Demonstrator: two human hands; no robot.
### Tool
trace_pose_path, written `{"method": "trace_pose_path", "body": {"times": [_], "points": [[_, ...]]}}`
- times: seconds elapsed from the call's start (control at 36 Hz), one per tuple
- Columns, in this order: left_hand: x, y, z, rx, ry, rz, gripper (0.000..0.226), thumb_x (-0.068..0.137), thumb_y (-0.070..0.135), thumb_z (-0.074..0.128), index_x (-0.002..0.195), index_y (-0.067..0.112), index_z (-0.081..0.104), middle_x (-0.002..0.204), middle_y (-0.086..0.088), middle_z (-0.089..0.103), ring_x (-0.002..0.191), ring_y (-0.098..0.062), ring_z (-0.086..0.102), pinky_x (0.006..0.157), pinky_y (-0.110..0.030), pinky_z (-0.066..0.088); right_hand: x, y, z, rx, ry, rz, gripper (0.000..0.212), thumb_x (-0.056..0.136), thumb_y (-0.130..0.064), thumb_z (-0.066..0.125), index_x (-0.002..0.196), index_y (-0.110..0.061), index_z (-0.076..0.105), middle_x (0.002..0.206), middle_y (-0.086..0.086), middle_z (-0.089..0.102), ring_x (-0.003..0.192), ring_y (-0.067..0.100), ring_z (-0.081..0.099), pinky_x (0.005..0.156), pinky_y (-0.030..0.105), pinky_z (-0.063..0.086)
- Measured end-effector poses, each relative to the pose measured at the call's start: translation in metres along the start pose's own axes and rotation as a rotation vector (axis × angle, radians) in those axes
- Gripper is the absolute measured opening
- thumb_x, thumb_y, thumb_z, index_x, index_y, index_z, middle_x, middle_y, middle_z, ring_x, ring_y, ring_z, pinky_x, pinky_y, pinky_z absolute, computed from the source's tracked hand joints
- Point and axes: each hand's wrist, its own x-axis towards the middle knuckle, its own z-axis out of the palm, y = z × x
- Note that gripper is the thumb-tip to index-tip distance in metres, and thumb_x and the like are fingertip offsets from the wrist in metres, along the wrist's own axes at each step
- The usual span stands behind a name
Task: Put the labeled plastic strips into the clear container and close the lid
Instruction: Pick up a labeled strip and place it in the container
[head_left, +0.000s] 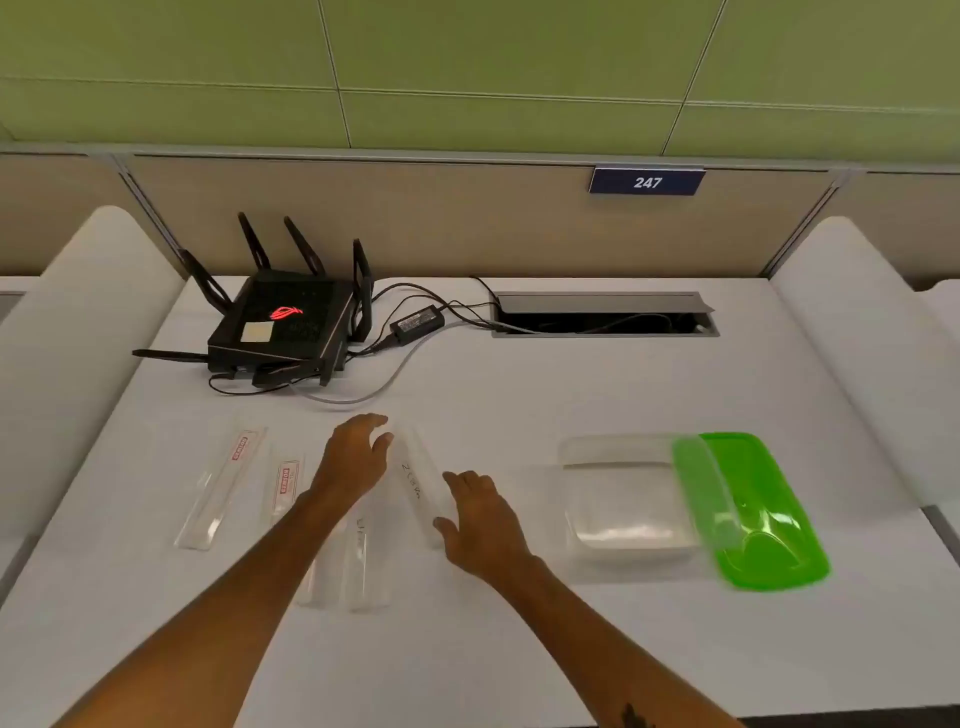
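Several clear plastic strips lie on the white desk. One with a red label (223, 480) is at the far left, and a shorter red-labelled one (287, 483) lies beside it. A strip with handwriting (420, 486) lies between my hands. My left hand (356, 457) hovers at its far end with fingers apart. At its near end my right hand (478, 519) is also open, its thumb touching the strip. Another handwritten strip (363, 566) lies partly under my left forearm. The clear container (626, 499) stands open at the right, with its green lid (753, 512) leaning on its right rim.
A black router (283, 325) with antennas, a power adapter (417, 322) and cables sit at the back left. A cable hatch (602, 314) is open in the desk at the back. White padded dividers flank the desk on both sides.
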Motion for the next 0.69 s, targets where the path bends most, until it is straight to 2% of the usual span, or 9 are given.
{"method": "trace_pose_path", "body": {"times": [0.08, 0.22, 0.33, 0.44, 0.53, 0.58, 0.69], "points": [[0.012, -0.005, -0.003, 0.046, -0.078, -0.019, 0.048, 0.101, 0.031, 0.059, 0.147, 0.017, 0.051, 0.156, -0.007, 0.047, 0.146, -0.029, 0.042, 0.12, -0.045, 0.032, 0.008, -0.008, 0.014, 0.013, -0.027, 0.065, 0.068, 0.089, -0.04, 0.068, 0.146, -0.018, 0.037, 0.134, 0.004, 0.054, 0.12, 0.027, 0.052, 0.092, 0.04, 0.055], [0.03, -0.011, -0.003, 0.058, -0.171, -0.01, 0.054, 0.101, 0.033, 0.059, 0.152, 0.02, 0.044, 0.159, -0.006, 0.045, 0.146, -0.03, 0.041, 0.119, -0.047, 0.035, 0.017, -0.013, 0.028, -0.005, -0.029, 0.125, 0.074, 0.086, -0.041, 0.072, 0.146, -0.018, 0.035, 0.131, 0.004, 0.054, 0.118, 0.026, 0.054, 0.089, 0.039, 0.057], [0.041, -0.015, 0.0, 0.044, -0.198, 0.029, 0.051, 0.1, 0.029, 0.061, 0.148, 0.017, 0.05, 0.147, -0.007, 0.057, 0.134, -0.03, 0.055, 0.112, -0.046, 0.045, 0.022, -0.014, 0.036, -0.003, -0.038, 0.145, 0.074, 0.086, -0.039, 0.073, 0.145, -0.019, 0.034, 0.131, 0.003, 0.053, 0.118, 0.025, 0.054, 0.089, 0.038, 0.057], [0.05, -0.018, 0.002, 0.044, -0.194, 0.072, 0.042, 0.099, 0.022, 0.065, 0.139, 0.013, 0.06, 0.134, -0.009, 0.067, 0.119, -0.026, 0.065, 0.101, -0.036, 0.052, 0.024, -0.016, 0.04, 0.011, -0.037, 0.159, 0.072, 0.087, -0.035, 0.074, 0.145, -0.019, 0.035, 0.131, 0.004, 0.053, 0.117, 0.023, 0.054, 0.09, 0.037, 0.056], [0.056, -0.02, 0.001, 0.031, -0.188, 0.098, 0.036, 0.097, 0.018, 0.067, 0.133, 0.01, 0.065, 0.126, -0.009, 0.07, 0.108, -0.019, 0.065, 0.092, -0.024, 0.048, 0.025, -0.018, 0.043, 0.003, -0.034, 0.169, 0.071, 0.086, -0.034, 0.075, 0.144, -0.018, 0.037, 0.13, 0.004, 0.054, 0.115, 0.024, 0.055, 0.091, 0.037, 0.055], [0.059, -0.02, -0.001, 0.029, -0.186, 0.126, 0.035, 0.097, 0.016, 0.068, 0.131, 0.009, 0.066, 0.121, -0.009, 0.072, 0.1, -0.013, 0.063, 0.089, -0.022, 0.048, 0.026, -0.019, 0.044, 0.002, -0.021, 0.176, 0.07, 0.086, -0.033, 0.075, 0.143, -0.018, 0.038, 0.129, 0.004, 0.054, 0.114, 0.024, 0.055, 0.09, 0.036, 0.055], [0.064, -0.017, 0.0, 0.024, -0.163, 0.164, 0.032, 0.097, 0.015, 0.067, 0.128, 0.007, 0.068, 0.12, -0.009, 0.071, 0.096, -0.011, 0.061, 0.084, -0.02, 0.047, 0.028, -0.02, 0.045, -0.019, -0.002, 0.18, 0.064, 0.085, -0.033, 0.075, 0.138, -0.017, 0.042, 0.125, 0.005, 0.056, 0.111, 0.024, 0.056, 0.087, 0.037, 0.055]]}}
